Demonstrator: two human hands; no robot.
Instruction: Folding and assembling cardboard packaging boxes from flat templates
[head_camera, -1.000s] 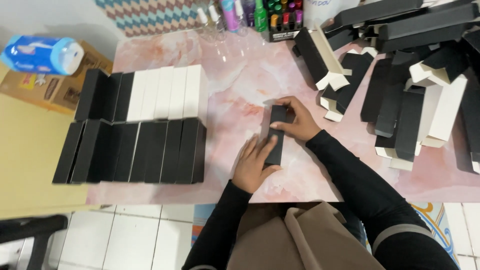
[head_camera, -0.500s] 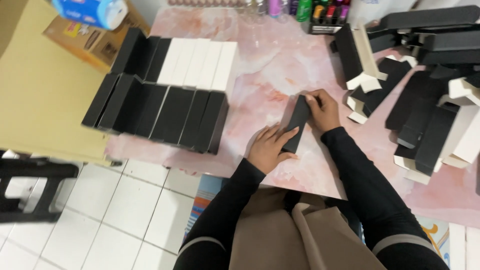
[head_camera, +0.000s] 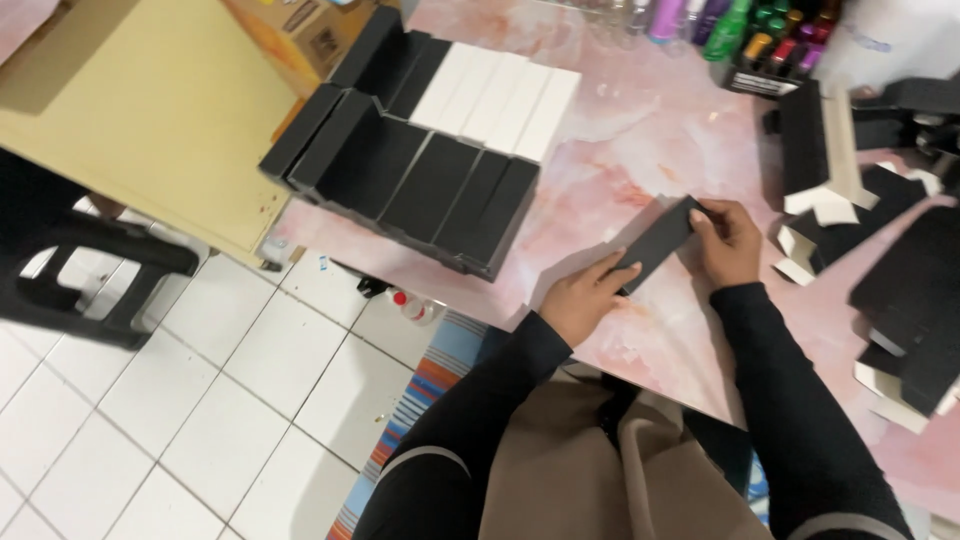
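Head view: You hold a long, flat black cardboard box (head_camera: 658, 243) on the pink marbled tabletop (head_camera: 640, 130), near its front edge. The box looks light and thin-walled, likely stiff along its length but easy to crush at the open ends, so take it by the long edges, not the flaps. Your left hand (head_camera: 583, 298) presses its near end, fingers closed on the card. Your right hand (head_camera: 728, 240) pinches the far end, thumb on top. Both forearms angle inward, wrists low. A row of finished black and white boxes (head_camera: 440, 150) stands well apart to your left; flat black blanks (head_camera: 905, 300) lie to your right.
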